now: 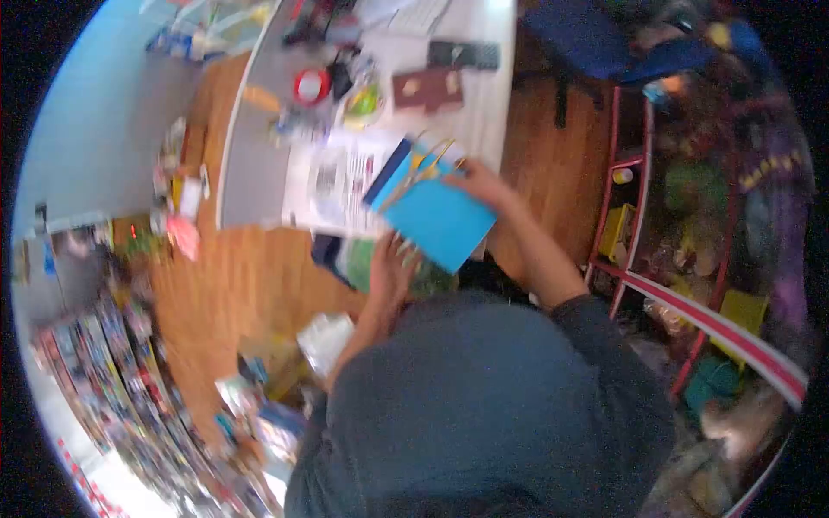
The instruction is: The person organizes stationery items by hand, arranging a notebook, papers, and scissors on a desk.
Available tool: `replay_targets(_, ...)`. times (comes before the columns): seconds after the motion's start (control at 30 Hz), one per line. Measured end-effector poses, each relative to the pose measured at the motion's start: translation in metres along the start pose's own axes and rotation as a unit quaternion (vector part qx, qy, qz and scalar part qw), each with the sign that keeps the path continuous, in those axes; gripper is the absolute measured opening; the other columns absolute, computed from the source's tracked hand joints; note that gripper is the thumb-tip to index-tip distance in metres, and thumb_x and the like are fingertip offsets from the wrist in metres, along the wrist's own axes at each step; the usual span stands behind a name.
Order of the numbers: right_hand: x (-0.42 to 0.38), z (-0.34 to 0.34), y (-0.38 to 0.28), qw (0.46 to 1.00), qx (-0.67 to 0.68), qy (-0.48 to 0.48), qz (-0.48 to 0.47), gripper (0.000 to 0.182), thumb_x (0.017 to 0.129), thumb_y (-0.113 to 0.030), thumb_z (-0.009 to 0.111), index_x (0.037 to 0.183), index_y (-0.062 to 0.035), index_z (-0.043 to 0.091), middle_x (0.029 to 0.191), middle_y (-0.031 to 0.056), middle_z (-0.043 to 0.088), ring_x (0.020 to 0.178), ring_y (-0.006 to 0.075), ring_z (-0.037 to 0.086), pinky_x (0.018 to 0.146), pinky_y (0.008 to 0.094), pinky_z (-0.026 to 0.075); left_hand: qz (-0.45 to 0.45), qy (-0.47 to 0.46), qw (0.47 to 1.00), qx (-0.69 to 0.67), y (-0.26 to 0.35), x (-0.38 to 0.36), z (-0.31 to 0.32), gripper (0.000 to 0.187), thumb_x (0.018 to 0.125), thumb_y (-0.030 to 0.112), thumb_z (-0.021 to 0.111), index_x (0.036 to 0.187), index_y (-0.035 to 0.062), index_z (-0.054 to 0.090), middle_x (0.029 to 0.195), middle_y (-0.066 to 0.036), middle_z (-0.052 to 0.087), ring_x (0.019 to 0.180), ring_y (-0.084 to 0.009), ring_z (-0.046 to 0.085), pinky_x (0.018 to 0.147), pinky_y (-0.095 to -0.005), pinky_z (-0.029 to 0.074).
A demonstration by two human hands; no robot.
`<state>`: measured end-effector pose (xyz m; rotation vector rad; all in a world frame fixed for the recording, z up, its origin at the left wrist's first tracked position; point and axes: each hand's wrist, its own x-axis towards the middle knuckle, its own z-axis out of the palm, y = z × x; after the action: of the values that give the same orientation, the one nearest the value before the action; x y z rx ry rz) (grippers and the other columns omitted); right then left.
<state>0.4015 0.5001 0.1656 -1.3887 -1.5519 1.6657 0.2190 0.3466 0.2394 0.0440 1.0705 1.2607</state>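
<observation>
At the near edge of the table [259,173], a sheet of blue card [440,220] is held up just above the printed papers [341,177], tilted so one corner points down toward the person's lap. It looks thin and light, stiff enough to hold flat but easy to crease, so the edges seem the best places to grip it. The left hand [393,268] grasps the lower edge of the sheet from beneath. The right hand [479,181] is at the upper corner, closed on what seems to be a pair of scissors [423,168] with yellow handles lying over the card; motion blur hides the exact grip. A darker blue sheet [386,168] peeks out behind. Farther back on the table lie a red tape roll [312,86], a brown wallet-like case [427,89] and a dark remote [464,54].
</observation>
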Motion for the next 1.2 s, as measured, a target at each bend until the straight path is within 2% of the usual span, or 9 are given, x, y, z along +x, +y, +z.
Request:
replay_targets(0.03, -0.041, -0.014, -0.066, 0.995, 0.013, -0.012, 0.094, 0.047, 0.071, -0.032, 0.062, 0.104, 0.0000, 0.053, 0.091, 0.0161, 0.059, 0.076, 0.0212, 0.058, 0.066, 0.0319, 0.048, 0.000, 0.016, 1.000, 0.018, -0.006, -0.002, 0.006, 0.037, 0.080, 0.034, 0.048, 0.105, 0.0062, 0.042, 0.100, -0.009, 0.043, 0.094, -0.0239, 0.043, 0.090, -0.0441, 0.034)
replay_targets(0.43, -0.099, -0.090, 0.001, 0.984, 0.028, 0.114, 0.137, 0.036, 0.074, -0.031, 0.060, 0.089, 0.0011, 0.056, 0.072, 0.0070, 0.057, 0.058, 0.0131, 0.052, 0.053, 0.0261, 0.042, -0.118, -0.066, 0.988, 0.071, -0.052, -0.011, 0.057, 0.041, 0.080, 0.028, 0.051, 0.109, 0.0036, 0.035, 0.100, -0.010, 0.047, 0.090, -0.0203, 0.047, 0.080, -0.0388, 0.040)
replay_targets(0.87, -0.089, -0.094, 0.010, 0.977, 0.088, 0.099, 0.167, 0.035, 0.077, -0.035, 0.056, 0.085, -0.0002, 0.056, 0.074, 0.0056, 0.058, 0.061, 0.0125, 0.054, 0.055, 0.0250, 0.044, -0.055, -0.089, 0.984, 0.146, -0.060, -0.007, 0.042, 0.043, 0.078, 0.024, 0.055, 0.109, 0.0006, 0.036, 0.107, -0.014, 0.042, 0.098, -0.0204, 0.044, 0.075, -0.0321, 0.041)
replay_targets(0.93, -0.089, -0.096, 0.024, 0.974, 0.097, 0.116, 0.170, 0.032, 0.079, -0.033, 0.055, 0.087, -0.0017, 0.057, 0.075, 0.0043, 0.059, 0.060, 0.0116, 0.056, 0.055, 0.0239, 0.046, 0.113, -0.155, 0.906, 0.376, -0.053, -0.005, 0.031, 0.038, 0.073, 0.017, 0.057, 0.105, 0.0020, 0.042, 0.110, -0.014, 0.043, 0.100, -0.0242, 0.043, 0.078, -0.0347, 0.040)
replay_targets(0.97, -0.090, -0.099, 0.031, 0.970, 0.104, 0.132, 0.174, 0.033, 0.079, -0.034, 0.054, 0.088, -0.0015, 0.057, 0.077, 0.0049, 0.059, 0.062, 0.0125, 0.056, 0.056, 0.0247, 0.046, 0.111, -0.156, 0.907, 0.376, -0.051, -0.005, 0.026, 0.038, 0.073, 0.017, 0.057, 0.105, 0.0020, 0.042, 0.110, -0.014, 0.043, 0.100, -0.0242, 0.043, 0.078, -0.0347, 0.040)
replay_targets(1.03, -0.097, -0.100, 0.034, 0.965, 0.113, 0.153, 0.181, 0.035, 0.080, -0.035, 0.052, 0.089, -0.0013, 0.057, 0.078, 0.0055, 0.059, 0.064, 0.0134, 0.057, 0.058, 0.0255, 0.047, 0.382, -0.060, 0.627, 0.676, -0.039, -0.009, 0.023, 0.040, 0.066, 0.013, 0.059, 0.103, 0.0032, 0.046, 0.111, -0.014, 0.044, 0.103, -0.0283, 0.042, 0.084, -0.0386, 0.037)
replay_targets(1.07, -0.100, -0.102, 0.034, 0.970, 0.139, 0.123, 0.160, 0.037, 0.080, -0.035, 0.051, 0.091, -0.0009, 0.056, 0.081, 0.0062, 0.059, 0.066, 0.0142, 0.057, 0.060, 0.0266, 0.047, 0.374, -0.056, 0.597, 0.708, -0.038, -0.006, 0.020, 0.059, 0.059, 0.012, 0.065, 0.112, 0.0063, 0.040, 0.116, -0.014, 0.039, 0.111, -0.0312, 0.034, 0.093, -0.0405, 0.029)
replay_targets(1.1, -0.102, -0.103, 0.033, 0.973, 0.164, 0.092, 0.136, 0.038, 0.081, -0.036, 0.050, 0.093, -0.0005, 0.056, 0.083, 0.0070, 0.059, 0.068, 0.0150, 0.057, 0.062, 0.0277, 0.047, 0.376, -0.059, 0.596, 0.707, -0.038, -0.001, 0.016, 0.059, 0.059, 0.012, 0.065, 0.112, 0.0063, 0.040, 0.116, -0.014, 0.039, 0.111, -0.0312, 0.034, 0.093, -0.0405, 0.029)
replay_targets(1.2, -0.106, -0.104, 0.036, 0.957, 0.193, 0.161, 0.147, 0.043, 0.075, -0.041, 0.055, 0.092, -0.0019, 0.056, 0.079, 0.0053, 0.057, 0.069, 0.0149, 0.053, 0.066, 0.0292, 0.042, 0.415, -0.022, 0.458, 0.786, -0.042, 0.015, 0.005, 0.056, 0.063, 0.014, 0.060, 0.116, 0.0077, 0.040, 0.118, -0.011, 0.039, 0.114, -0.0277, 0.034, 0.094, -0.0407, 0.029)
